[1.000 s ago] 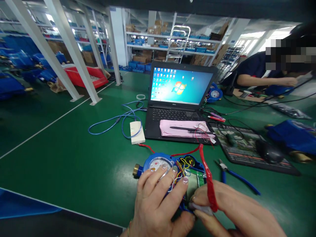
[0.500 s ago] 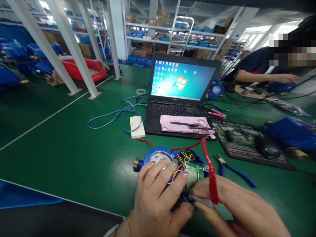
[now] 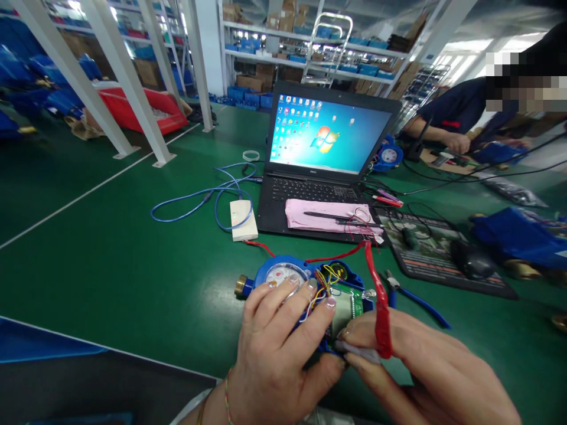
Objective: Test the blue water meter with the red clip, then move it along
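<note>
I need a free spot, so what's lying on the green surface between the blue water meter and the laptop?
In the head view, a red wire crosses the green surface between water meter and laptop; the white box sits leftward.
</note>
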{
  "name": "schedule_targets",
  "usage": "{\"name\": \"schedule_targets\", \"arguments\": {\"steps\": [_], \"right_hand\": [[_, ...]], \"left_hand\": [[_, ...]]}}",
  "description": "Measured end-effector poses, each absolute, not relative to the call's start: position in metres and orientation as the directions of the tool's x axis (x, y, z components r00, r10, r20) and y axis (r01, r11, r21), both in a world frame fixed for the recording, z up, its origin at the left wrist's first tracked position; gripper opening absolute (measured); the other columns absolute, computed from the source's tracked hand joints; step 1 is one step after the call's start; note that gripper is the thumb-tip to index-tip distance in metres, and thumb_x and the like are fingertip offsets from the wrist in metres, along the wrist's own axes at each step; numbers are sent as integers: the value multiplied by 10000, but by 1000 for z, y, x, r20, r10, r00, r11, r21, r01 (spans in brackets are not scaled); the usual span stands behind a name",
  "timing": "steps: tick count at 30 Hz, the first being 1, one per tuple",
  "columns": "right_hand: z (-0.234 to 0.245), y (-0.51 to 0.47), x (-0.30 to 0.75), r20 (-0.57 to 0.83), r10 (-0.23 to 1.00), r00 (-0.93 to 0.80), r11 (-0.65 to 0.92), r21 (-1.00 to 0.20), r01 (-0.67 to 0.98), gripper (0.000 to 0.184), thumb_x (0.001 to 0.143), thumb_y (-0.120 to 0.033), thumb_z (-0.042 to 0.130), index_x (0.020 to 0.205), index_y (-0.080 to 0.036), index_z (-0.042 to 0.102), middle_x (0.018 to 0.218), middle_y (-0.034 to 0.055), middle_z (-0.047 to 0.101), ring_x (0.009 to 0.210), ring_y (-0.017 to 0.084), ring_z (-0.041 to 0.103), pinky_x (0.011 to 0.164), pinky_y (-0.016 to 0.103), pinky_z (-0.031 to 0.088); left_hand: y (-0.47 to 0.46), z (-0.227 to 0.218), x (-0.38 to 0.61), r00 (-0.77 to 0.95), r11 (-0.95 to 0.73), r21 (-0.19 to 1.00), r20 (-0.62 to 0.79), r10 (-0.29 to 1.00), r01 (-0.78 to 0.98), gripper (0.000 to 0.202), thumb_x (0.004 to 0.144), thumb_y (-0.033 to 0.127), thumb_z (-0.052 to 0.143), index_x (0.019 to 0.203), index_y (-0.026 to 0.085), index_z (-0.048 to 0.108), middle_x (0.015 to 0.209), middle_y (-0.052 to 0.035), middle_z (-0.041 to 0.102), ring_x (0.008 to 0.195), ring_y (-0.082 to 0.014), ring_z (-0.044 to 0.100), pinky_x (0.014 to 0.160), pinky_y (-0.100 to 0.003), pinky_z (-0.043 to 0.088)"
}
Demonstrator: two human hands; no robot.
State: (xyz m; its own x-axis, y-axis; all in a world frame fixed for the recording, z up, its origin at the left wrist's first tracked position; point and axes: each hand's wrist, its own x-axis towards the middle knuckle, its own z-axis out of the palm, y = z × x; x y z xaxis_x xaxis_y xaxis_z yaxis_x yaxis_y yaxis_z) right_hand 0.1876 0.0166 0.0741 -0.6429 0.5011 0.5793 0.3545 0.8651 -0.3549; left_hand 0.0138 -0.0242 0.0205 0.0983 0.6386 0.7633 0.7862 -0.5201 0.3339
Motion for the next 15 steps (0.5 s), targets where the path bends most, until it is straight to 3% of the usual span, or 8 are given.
{"name": "schedule_targets", "arguments": {"steps": [9, 15], "right_hand": [[68, 18, 185, 589, 505, -631, 863, -330, 383, 171, 933, -261, 494, 827, -164, 587, 713, 15, 691, 627, 87, 660, 605, 126, 545], [59, 18, 187, 644, 474, -601, 878, -300, 372, 92, 922, -233, 496, 863, -186, 548, 706, 16, 676, 631, 107, 657, 586, 143, 549]], "left_hand": [[-26, 21, 13, 83, -510, 329, 773, 628, 795, 263, 946, 324, 470, 1099, 169, 617, 1150, -43, 599, 1126, -210, 504, 991, -355, 318], [-25, 21, 16, 53, -497, 345, 778, 626, 796, 269, 946, 348, 475, 1096, 178, 619, 1139, -37, 604, 1120, -207, 514, 976, -356, 339]]}}
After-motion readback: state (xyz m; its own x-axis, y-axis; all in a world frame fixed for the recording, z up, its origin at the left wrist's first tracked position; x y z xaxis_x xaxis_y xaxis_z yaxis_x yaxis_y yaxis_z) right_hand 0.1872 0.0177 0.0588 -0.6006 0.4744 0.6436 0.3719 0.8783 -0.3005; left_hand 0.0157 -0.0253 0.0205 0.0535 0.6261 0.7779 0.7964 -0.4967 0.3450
